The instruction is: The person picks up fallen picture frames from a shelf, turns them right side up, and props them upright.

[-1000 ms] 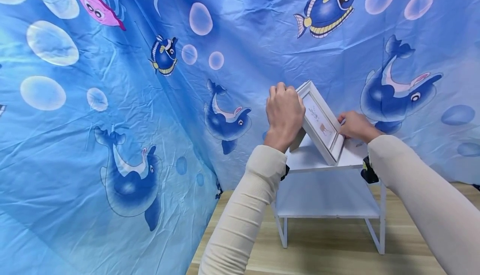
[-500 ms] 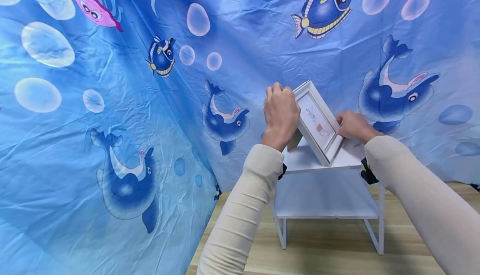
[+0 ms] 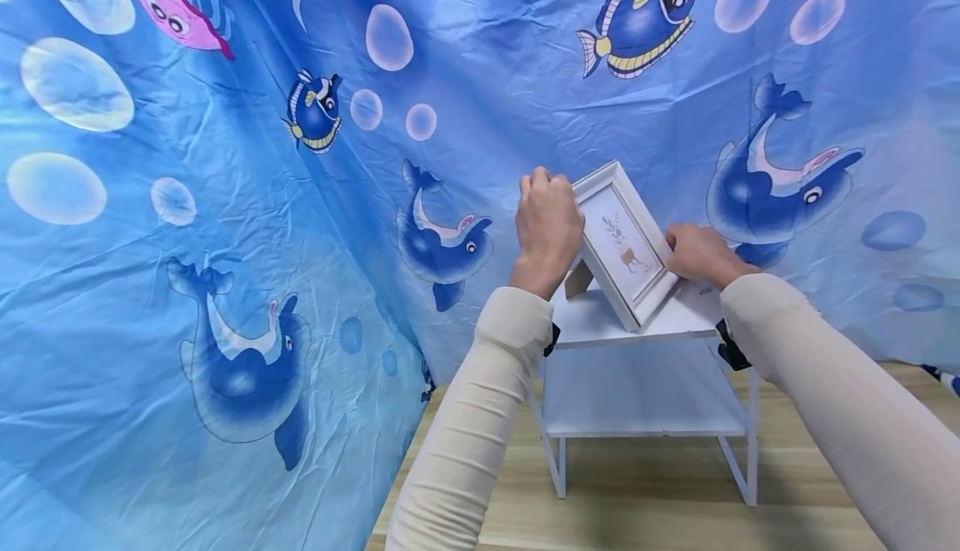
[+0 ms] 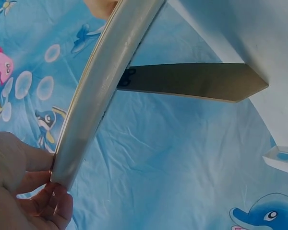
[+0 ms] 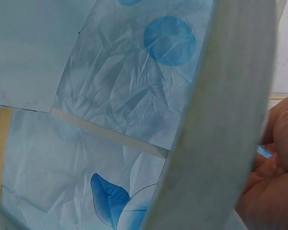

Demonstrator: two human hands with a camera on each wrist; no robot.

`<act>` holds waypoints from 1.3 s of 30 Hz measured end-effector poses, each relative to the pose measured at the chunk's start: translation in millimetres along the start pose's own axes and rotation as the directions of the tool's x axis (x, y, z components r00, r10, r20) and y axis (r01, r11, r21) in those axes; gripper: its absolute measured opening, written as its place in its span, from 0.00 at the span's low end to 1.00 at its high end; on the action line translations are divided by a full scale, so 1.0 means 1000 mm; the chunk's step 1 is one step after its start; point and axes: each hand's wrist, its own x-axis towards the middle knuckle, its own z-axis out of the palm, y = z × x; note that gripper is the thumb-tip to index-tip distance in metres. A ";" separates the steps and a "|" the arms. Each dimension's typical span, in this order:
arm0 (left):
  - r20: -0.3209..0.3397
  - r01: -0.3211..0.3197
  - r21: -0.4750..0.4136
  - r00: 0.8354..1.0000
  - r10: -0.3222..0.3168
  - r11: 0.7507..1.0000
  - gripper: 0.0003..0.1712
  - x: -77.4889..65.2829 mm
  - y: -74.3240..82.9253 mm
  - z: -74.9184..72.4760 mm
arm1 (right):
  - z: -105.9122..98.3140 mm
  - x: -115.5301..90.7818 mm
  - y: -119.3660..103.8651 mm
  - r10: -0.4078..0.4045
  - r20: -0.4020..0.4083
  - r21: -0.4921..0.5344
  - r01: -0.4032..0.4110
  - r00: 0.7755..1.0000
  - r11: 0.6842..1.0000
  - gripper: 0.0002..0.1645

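Observation:
A white picture frame [image 3: 626, 242] with a small plant print stands tilted on a white side table [image 3: 592, 326], one lower corner near its front edge. My left hand [image 3: 550, 226] grips the upper left of the frame; in the left wrist view, the thumb and fingers of that hand [image 4: 31, 182] pinch its edge. Opposite, my right hand [image 3: 703, 252] holds the frame's right side, and the right wrist view has the hand [image 5: 273, 177] partly hidden behind the frame's edge [image 5: 221, 115]. A brown support leg [image 4: 187, 81] sticks out from the back, its tip by the tabletop.
The table has a lower shelf [image 3: 648, 401] and thin white metal legs [image 3: 752, 443] on a wood-look floor [image 3: 637, 518]. Blue sea-print cloth [image 3: 517, 84] hangs close behind the table and along the left side.
Both hands have turned the frame so its print faces me more, and its lower corner has shifted left on the tabletop. The head view has also swung slightly right.

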 end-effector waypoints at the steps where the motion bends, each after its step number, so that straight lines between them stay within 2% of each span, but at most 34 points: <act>1: 0.001 0.000 -0.005 1.000 0.000 1.000 0.07 0.001 -0.001 0.000 | 0.000 0.000 0.000 -0.001 0.000 -0.002 0.001 1.000 1.000 0.06; 13: 0.026 -0.008 -0.030 1.000 0.009 1.000 0.07 0.003 -0.007 0.003 | -0.003 -0.006 -0.005 0.013 0.025 0.041 -0.014 1.000 0.999 0.08; 22: 0.043 -0.003 -0.070 0.999 0.006 0.998 0.09 0.005 -0.012 0.007 | -0.003 -0.010 -0.006 0.033 0.038 0.041 -0.034 0.999 0.999 0.07; 31: 0.035 -0.030 -0.116 0.999 0.034 0.993 0.11 0.009 -0.018 0.011 | -0.007 -0.015 -0.009 0.062 0.058 0.022 -0.064 0.996 0.998 0.09; 39: 0.045 -0.016 -0.110 0.999 0.021 0.994 0.11 0.013 -0.020 0.018 | -0.005 -0.018 -0.012 0.083 0.053 0.004 -0.083 0.995 0.997 0.08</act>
